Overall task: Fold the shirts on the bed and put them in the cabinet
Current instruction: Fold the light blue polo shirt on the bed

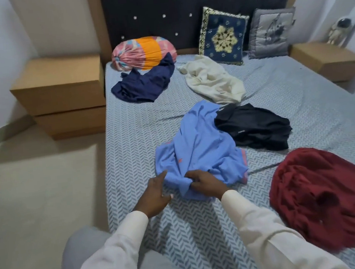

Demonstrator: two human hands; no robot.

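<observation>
A crumpled light blue shirt (197,147) lies on the bed (136,127) near its left edge. My right hand (205,183) grips a bunch of its near hem. My left hand (155,194) hovers beside that hem with fingers extended, its fingertips at the cloth's edge. Other loose shirts lie around: a dark red one (323,198) at the right, a black one (257,128) beyond the blue, a cream one (212,80) and a navy one (145,83) toward the headboard.
A wooden nightstand (62,89) stands left of the bed, another (326,61) at the right with a small figurine (338,29). A pink-orange bolster (141,51) and two cushions (223,35) lean on the dark headboard. Bare floor (42,192) runs along the left.
</observation>
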